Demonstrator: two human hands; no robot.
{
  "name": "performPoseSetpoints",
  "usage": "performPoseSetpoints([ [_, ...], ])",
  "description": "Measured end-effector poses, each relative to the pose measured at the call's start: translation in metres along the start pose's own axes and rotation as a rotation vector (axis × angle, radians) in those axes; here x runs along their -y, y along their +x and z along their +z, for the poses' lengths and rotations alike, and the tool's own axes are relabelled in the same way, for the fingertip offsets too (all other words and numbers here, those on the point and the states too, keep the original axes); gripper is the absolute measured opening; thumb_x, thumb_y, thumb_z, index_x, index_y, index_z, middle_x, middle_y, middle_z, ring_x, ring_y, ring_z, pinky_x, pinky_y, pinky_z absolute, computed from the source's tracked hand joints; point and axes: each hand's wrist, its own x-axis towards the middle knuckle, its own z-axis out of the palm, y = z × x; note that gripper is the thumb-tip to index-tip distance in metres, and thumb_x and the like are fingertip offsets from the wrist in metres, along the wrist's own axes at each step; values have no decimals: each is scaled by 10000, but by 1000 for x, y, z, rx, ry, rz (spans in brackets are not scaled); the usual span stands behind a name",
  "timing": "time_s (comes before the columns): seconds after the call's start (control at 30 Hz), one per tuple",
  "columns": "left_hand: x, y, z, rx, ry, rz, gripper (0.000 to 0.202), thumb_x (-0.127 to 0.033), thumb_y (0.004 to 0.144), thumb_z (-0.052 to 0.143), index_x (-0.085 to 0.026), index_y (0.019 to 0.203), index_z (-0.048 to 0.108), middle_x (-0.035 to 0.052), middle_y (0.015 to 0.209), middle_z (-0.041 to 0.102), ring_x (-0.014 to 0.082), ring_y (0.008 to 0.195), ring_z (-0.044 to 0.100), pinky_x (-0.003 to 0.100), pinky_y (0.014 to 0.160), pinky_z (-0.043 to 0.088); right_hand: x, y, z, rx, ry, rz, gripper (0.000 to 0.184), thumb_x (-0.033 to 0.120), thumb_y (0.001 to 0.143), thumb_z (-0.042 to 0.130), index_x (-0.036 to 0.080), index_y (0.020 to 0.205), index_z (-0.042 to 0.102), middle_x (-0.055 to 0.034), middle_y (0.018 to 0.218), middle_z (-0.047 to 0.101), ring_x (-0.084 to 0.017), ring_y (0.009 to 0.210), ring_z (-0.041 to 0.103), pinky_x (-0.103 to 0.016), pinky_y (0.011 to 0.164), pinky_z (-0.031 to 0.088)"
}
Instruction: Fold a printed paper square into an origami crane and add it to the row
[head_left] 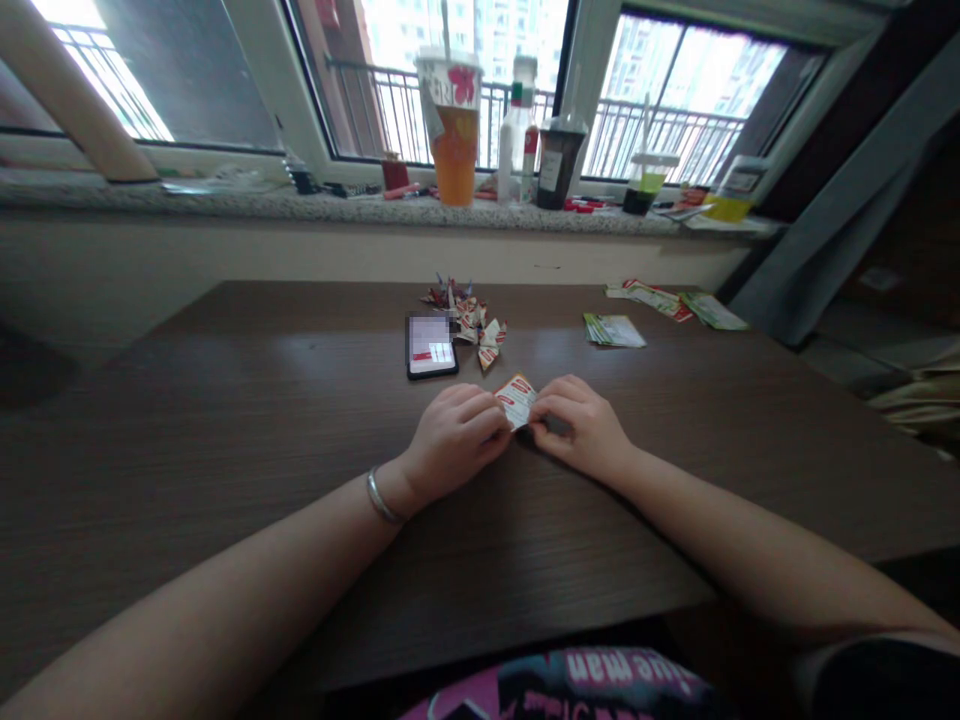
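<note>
Between my two hands is a small printed paper card (517, 400), white with red and orange marks. My left hand (465, 430), a silver bangle at its wrist, has its fingers closed on the card's left edge. On the right edge, my right hand (576, 422) pinches the card between thumb and fingers. The fingers hide parts of the card's sides. Just beyond it lie several folded paper pieces (491, 343) with similar red print, heaped toward the back. A phone (431, 346) with a lit screen rests left of that heap.
On the brown table (225, 420), a stack of printed cards (613, 331) lies at right, with more strips (660, 300) behind. Along the stone windowsill (345, 208) stand a tall cup of orange drink (455, 150), a clear bottle (514, 150), a dark cup (556, 165) and other containers.
</note>
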Motion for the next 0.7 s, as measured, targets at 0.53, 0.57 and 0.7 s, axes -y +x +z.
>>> performPoseSetpoints([
  [0.53, 13, -7, -1, 109, 10, -135, 202, -277, 952, 473, -168, 828, 588, 45, 851, 628, 155, 787, 567, 265, 680, 468, -4, -1, -8, -79, -53, 16, 81, 141, 782, 593, 220, 771, 610, -32, 801, 640, -186, 798, 583, -332, 757, 487],
  [0.57, 13, -7, -1, 107, 16, -141, 220, -285, 954, 466, -167, 810, 584, 44, 832, 622, 154, 773, 563, 263, 667, 462, -4, -1, -8, -77, -53, 24, 80, 143, 783, 595, 221, 773, 612, -32, 804, 641, -187, 803, 584, -334, 761, 488],
  [0.7, 13, -6, -2, 93, 0, -151, 237, -288, 950, 470, -165, 782, 581, 43, 802, 605, 151, 742, 546, 262, 646, 445, -7, -3, -7, -63, -52, 80, 76, 146, 777, 605, 221, 776, 614, -32, 819, 643, -190, 818, 581, -335, 770, 486],
])
